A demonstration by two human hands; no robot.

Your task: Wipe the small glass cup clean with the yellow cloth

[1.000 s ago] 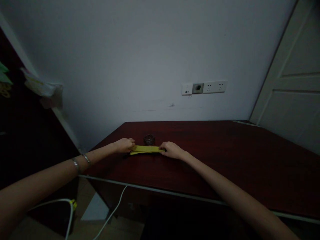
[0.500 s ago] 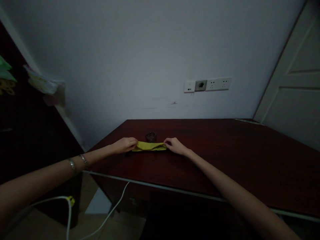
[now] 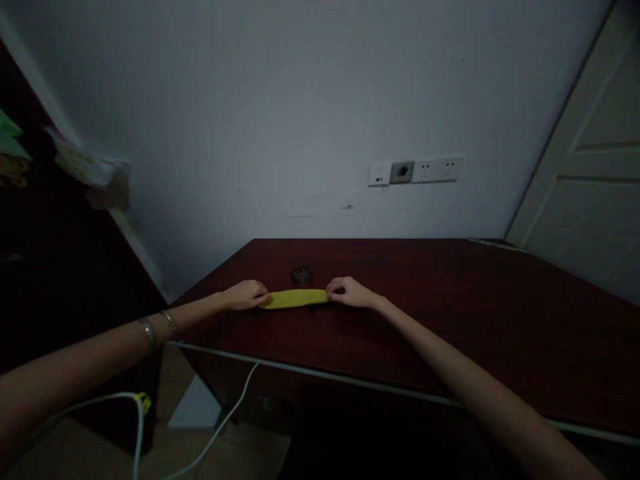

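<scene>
A strip of folded yellow cloth stretches between my two hands, low over the dark red desk. My left hand pinches its left end, fingers closed. At the other end, my right hand grips the cloth between thumb and fingers. Just behind the cloth stands a dark glass ashtray. Two bracelets circle my left forearm. A small dark spot shows under the cloth's lower edge; I cannot make out what it is.
The desk's back edge meets a pale wall with a row of sockets. A white door is at the right. Below the front edge hangs a white cable. A dark cabinet stands at the left.
The cloth has gone from a sagging, creased band to a flatter, smoother strip, slightly nearer to me. My left hand has shifted a little left; both hands keep hold of the ends.
</scene>
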